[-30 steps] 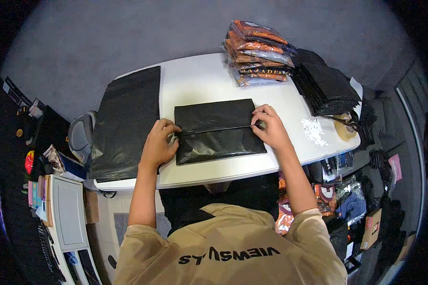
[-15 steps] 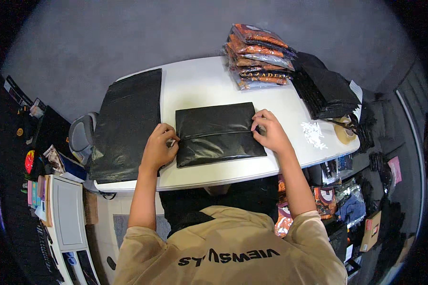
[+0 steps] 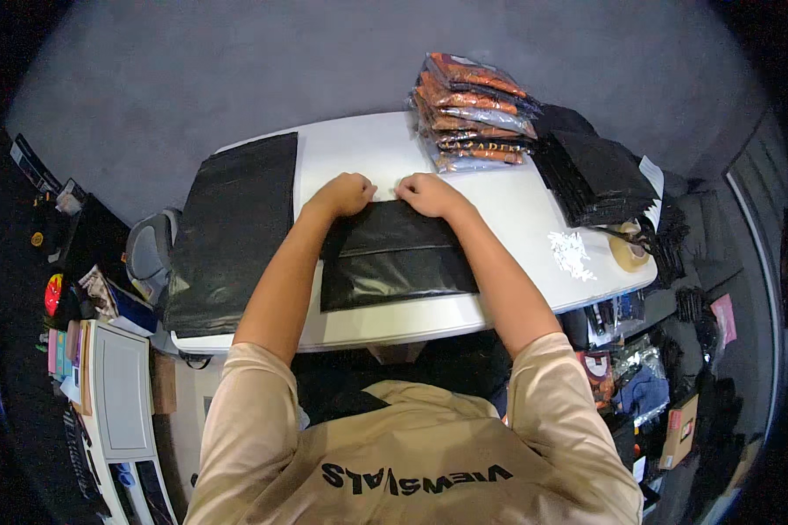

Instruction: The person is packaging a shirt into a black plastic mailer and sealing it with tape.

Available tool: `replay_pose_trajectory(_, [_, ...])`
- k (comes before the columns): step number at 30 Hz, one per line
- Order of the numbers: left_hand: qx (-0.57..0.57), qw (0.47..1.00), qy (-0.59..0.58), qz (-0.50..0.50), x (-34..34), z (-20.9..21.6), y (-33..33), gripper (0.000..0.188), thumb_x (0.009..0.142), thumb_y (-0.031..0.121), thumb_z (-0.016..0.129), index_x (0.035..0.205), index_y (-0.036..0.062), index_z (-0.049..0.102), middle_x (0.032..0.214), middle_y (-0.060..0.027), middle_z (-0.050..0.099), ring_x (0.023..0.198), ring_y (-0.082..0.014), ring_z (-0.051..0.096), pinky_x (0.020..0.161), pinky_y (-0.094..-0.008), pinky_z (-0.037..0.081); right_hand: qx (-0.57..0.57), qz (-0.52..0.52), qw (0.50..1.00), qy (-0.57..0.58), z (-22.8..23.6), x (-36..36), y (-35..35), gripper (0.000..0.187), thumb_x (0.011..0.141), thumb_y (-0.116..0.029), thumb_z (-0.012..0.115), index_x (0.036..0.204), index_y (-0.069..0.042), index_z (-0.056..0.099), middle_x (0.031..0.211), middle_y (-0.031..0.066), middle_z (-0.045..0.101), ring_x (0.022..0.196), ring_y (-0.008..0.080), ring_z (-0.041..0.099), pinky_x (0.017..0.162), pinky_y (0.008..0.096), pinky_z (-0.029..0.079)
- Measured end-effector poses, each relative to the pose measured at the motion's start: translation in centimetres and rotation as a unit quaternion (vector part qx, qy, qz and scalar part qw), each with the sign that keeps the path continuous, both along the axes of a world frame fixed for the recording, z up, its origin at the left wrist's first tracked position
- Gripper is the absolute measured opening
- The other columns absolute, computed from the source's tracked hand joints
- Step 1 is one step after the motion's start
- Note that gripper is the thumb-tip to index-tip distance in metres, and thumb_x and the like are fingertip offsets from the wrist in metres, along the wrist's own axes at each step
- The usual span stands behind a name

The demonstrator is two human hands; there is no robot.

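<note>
Left hand [image 3: 350,194] and right hand [image 3: 425,194] are curling at the far edge of the black bag [image 3: 400,273].
The bag is lying flat on the table [image 3: 521,223]; whether either hand is grasping it, one cannot tell.

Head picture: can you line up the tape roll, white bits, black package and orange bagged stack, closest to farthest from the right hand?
1. Black package: at the right hand, on its near side.
2. Orange bagged stack: behind and to the right.
3. White bits: off to the right.
4. Tape roll: farther right, past the white bits.
</note>
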State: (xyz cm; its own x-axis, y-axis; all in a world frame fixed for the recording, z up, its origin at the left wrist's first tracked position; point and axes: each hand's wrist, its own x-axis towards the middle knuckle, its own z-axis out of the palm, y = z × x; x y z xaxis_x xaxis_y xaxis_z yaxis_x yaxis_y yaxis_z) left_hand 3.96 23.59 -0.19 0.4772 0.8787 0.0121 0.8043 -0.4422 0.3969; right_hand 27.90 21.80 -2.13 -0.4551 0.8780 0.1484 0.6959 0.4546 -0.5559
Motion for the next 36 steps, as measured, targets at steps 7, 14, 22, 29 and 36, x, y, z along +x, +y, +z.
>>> replay_pose_trajectory(7, [0.004, 0.996, 0.089, -0.013, 2.2, -0.6, 0.9, 0.061, 0.108, 0.045, 0.051, 0.094, -0.009, 0.077, 0.099, -0.0361, 0.072, 0.098, -0.0523, 0.071, 0.095, -0.0559, 0.054, 0.004, -0.027, 0.997, -0.076, -0.9, -1.2, 1.8, 0.055, 0.106, -0.048, 0.05, 0.103, -0.003, 0.081, 0.106, 0.0289, 0.075, 0.101, 0.0481, 0.072, 0.097, 0.0527, 0.056])
replay_pose_trajectory(14, [0.017, 0.999, 0.04, -0.009, -0.3, 0.3, -1.7, 0.065, 0.11, 0.044, 0.045, 0.09, -0.0091, 0.076, 0.096, -0.0363, 0.072, 0.097, -0.0536, 0.07, 0.096, -0.0563, 0.053, 0.023, -0.115, 0.984, -0.133, 1.0, 0.2, -1.6, 0.064, 0.108, -0.05, 0.047, 0.091, 0.002, 0.08, 0.094, 0.0299, 0.075, 0.094, 0.048, 0.073, 0.093, 0.0551, 0.057])
replay_pose_trajectory(22, [0.065, 0.995, 0.039, 0.068, -4.0, -0.8, -2.4, 0.064, 0.11, 0.044, 0.048, 0.085, -0.0078, 0.076, 0.089, -0.0357, 0.071, 0.09, -0.053, 0.07, 0.091, -0.0559, 0.054, 0.084, -0.184, 0.971, -0.13, -1.1, 6.0, -1.4, 0.062, 0.105, -0.053, 0.054, 0.083, -0.001, 0.079, 0.087, 0.0282, 0.074, 0.085, 0.0479, 0.073, 0.085, 0.0565, 0.059])
replay_pose_trajectory(29, [0.051, 0.992, 0.034, 0.109, -4.6, -1.0, -2.3, 0.059, 0.106, 0.042, 0.054, 0.084, -0.008, 0.076, 0.088, -0.0351, 0.071, 0.088, -0.051, 0.071, 0.088, -0.0557, 0.055, 0.08, -0.188, 0.975, -0.088, -2.2, 7.0, -1.4, 0.058, 0.102, -0.053, 0.061, 0.079, -0.003, 0.078, 0.084, 0.0277, 0.074, 0.081, 0.0486, 0.072, 0.083, 0.0563, 0.058])
replay_pose_trajectory(36, [0.118, 0.98, 0.091, 0.134, -6.2, -0.3, -3.5, 0.053, 0.103, 0.044, 0.059, 0.093, -0.0035, 0.078, 0.096, -0.0304, 0.075, 0.092, -0.0501, 0.072, 0.088, -0.0568, 0.057, 0.184, -0.211, 0.956, 0.084, -1.6, 7.0, -4.1, 0.034, 0.097, -0.033, 0.075, 0.115, -0.005, 0.07, 0.116, 0.0231, 0.069, 0.108, 0.0461, 0.067, 0.096, 0.0516, 0.054])
